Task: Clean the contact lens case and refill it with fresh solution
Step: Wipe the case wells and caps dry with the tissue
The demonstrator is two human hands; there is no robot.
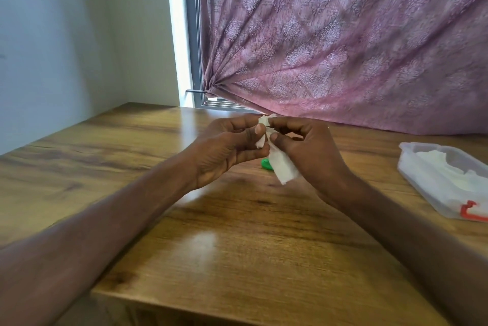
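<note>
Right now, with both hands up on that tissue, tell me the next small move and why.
Probably keep twisting the white tissue between the left hand and right hand. Whatever it wraps is hidden by fingers, and the green cap lies on the wooden table, off.

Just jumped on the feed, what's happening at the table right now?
A person sits at a wooden table with both hands raised above it. The left hand and right hand together pinch a white tissue between the fingertips, apparently wiping something small; whatever is inside the tissue is hidden. A small green piece, possibly a case cap, lies on the table just below the hands. A clear plastic box holding white tissue sits to the right.
</note>
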